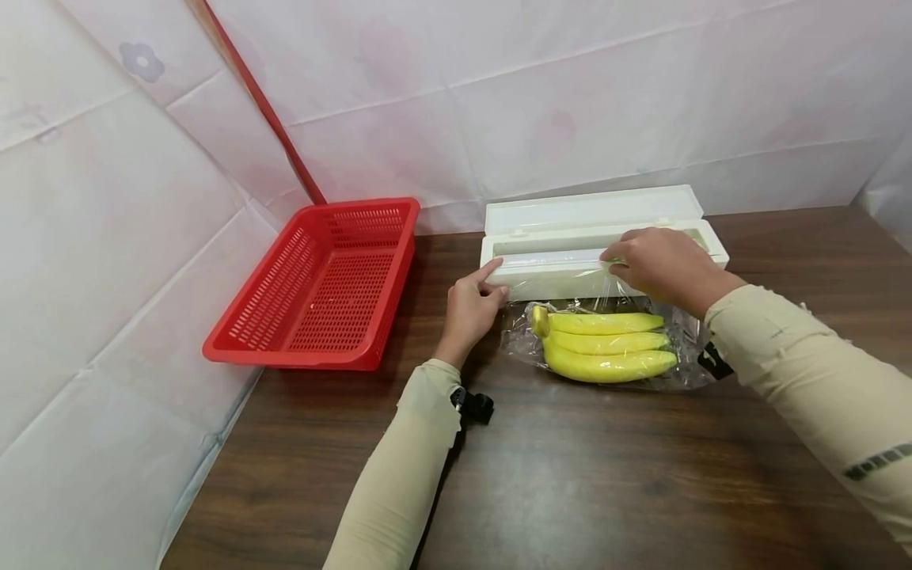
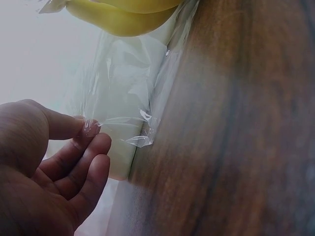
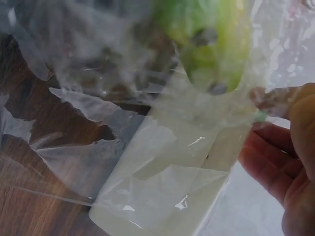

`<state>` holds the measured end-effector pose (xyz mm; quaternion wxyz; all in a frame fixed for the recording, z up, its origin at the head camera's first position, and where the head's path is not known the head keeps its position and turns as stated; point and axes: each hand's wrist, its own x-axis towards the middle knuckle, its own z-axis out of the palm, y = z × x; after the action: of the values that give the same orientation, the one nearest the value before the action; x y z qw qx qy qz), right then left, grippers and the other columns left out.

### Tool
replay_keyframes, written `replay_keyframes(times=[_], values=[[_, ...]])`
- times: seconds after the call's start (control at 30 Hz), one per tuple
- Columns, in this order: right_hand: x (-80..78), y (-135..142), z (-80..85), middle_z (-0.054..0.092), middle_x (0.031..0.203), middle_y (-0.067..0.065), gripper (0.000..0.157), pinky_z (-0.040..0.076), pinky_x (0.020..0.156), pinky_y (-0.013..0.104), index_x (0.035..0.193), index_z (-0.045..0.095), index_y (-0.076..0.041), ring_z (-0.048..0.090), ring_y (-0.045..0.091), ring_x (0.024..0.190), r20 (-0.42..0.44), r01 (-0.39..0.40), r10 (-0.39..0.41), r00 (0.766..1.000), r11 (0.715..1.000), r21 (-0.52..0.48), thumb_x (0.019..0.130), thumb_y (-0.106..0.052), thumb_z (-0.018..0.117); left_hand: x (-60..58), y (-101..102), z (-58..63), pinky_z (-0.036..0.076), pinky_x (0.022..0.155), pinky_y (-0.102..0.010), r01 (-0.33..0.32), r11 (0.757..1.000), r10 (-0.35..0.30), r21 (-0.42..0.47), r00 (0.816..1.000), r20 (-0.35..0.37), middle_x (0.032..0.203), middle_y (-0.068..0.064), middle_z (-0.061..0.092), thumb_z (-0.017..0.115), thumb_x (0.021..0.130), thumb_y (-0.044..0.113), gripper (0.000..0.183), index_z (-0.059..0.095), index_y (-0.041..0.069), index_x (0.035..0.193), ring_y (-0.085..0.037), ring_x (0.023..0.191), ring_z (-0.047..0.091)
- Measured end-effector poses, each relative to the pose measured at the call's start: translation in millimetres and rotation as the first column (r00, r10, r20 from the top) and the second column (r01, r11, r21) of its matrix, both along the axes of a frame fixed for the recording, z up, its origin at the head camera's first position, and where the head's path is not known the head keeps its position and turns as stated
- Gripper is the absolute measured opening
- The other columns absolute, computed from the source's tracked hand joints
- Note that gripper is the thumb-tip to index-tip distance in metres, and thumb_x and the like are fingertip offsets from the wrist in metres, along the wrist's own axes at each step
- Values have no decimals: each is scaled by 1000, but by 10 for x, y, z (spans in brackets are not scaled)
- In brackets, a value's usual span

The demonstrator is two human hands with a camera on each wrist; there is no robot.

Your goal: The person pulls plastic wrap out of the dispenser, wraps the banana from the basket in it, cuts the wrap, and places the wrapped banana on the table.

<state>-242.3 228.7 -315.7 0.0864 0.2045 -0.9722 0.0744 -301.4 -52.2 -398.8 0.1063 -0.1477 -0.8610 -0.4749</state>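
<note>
Right-hand fingers: a small green piece [image 3: 261,116] is pinched between thumb and forefinger of the right hand [image 1: 659,265], at the box's front edge, right of its middle.
Left-hand fingers: the forefinger of the left hand [image 1: 472,310] is laid at the box's left front corner, with the thumb close by; whether the film's edge is gripped cannot be told.
Film: a sheet of clear, crinkled plastic film [image 1: 520,342] is stretched over the box's front and spread around the bananas.
Box: a long, white, rectangular dispenser box [image 1: 715,244] is set along the far side, its lid [image 1: 591,212] tipped back.
Bananas: a bunch of three yellow bananas [image 1: 609,344] is placed on the dark brown wood-grain counter [image 1: 570,475], just on the near side of the box, stem to the left.
Basket: a red, slotted plastic basket [image 1: 349,360] is stood to the left, apart from the box.
Step in hand: the film is probably being cut, the green piece being judged a sliding cutter.
Next move: the box should be steadied at the left while the green piece is drawn along the edge, the film kept taut.
</note>
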Motion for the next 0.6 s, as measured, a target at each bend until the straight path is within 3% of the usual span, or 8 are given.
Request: replay_keyframes(times=[0.1,0.27,0.43,0.6], values=[[28,16,3,69,115,17,29,56,67,46,122,73,-9,67,34,95,9,10,-11,1000,999,30,93,-8,66,3,9,-1,48,68,-28,-4,1000,4,1,1000,3,70,4,70,74,88,9,49,67,22,134,-11,67,61],[102,121,-1,66,103,17,41,47,49,38,128,70,-16,63,30,81,-33,33,-31,999,996,89,89,-5,68,1,49,3,48,69,-28,8,1000,-8,8,1000,8,71,4,71,74,88,9,50,66,22,135,-11,66,61],[121,218,-46,67,101,14,39,42,45,36,128,70,-19,62,25,72,-58,55,-50,997,995,82,91,-8,68,4,81,0,48,71,-28,10,1000,-10,14,1000,14,72,3,71,74,88,8,50,66,21,135,-11,68,61],[146,285,-79,69,109,12,27,48,51,40,119,75,-15,67,28,81,-71,92,-90,993,995,25,92,-12,71,8,86,2,49,72,-29,19,1000,-19,15,1000,17,72,2,71,74,87,7,51,66,20,136,-12,68,61]])
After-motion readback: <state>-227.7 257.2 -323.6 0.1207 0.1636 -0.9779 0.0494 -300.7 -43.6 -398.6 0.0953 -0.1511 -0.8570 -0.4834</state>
